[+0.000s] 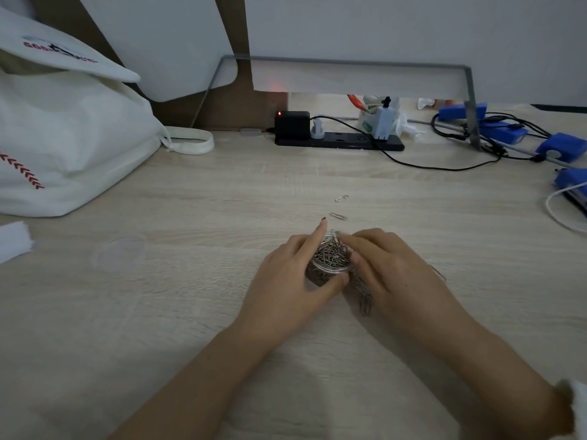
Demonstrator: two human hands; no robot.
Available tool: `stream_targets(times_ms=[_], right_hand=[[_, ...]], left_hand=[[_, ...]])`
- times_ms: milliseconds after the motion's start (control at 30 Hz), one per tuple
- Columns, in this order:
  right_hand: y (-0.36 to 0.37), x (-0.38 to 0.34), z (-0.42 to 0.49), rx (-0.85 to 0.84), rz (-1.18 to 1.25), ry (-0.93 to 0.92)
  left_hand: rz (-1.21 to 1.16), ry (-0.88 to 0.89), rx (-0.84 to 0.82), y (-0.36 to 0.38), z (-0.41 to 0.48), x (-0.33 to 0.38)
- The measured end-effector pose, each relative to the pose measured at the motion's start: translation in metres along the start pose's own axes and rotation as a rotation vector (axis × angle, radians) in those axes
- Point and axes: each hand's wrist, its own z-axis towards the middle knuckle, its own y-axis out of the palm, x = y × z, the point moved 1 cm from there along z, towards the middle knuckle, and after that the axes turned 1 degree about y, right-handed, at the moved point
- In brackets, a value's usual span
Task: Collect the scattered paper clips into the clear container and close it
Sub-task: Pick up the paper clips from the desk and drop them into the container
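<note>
A small clear round container [332,268], full of silver paper clips, stands on the wooden desk between my hands. My left hand [292,281] wraps around its left side, thumb on the front wall and index finger stretched past the rim. My right hand [390,268] hovers over the container's right side, blurred, fingertips at the rim among the clips. A chain of linked clips [364,296] hangs beneath the right hand. Two loose clips [338,216] [341,198] lie just beyond the container. Another clip [440,274] lies right of my right hand. The clear round lid [119,254] lies flat far to the left.
A white cloth bag [70,144] fills the left side. White paper [12,242] sits at the left edge. A black power strip [340,139] with plugs and a black cable [444,168] runs along the back. Blue devices [559,147] and a white cable [559,211] crowd the right.
</note>
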Motion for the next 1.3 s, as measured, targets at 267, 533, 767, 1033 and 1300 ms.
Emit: stream_targets(times_ms=[267, 533, 767, 1033, 1300], right_hand=[[-0.004, -0.005, -0.006, -0.060, 0.164, 0.046], [-0.036, 0.041, -0.014, 0.012, 0.120, 0.284], [-0.021, 0.027, -0.053, -0.137, 0.058, 0.345], [-0.038, 0.031, -0.054, 0.027, 0.175, 0.319], [-0.030, 0.043, -0.053, -0.138, 0.351, 0.315]], left_hand=[[-0.012, 0.034, 0.049, 0.000, -0.002, 0.001], [0.017, 0.010, 0.065, -0.004, -0.004, 0.003], [0.026, 0.001, 0.053, -0.005, -0.004, 0.007], [0.009, -0.097, 0.077, -0.005, -0.004, 0.007], [-0.026, -0.117, 0.103, -0.005, -0.003, 0.006]])
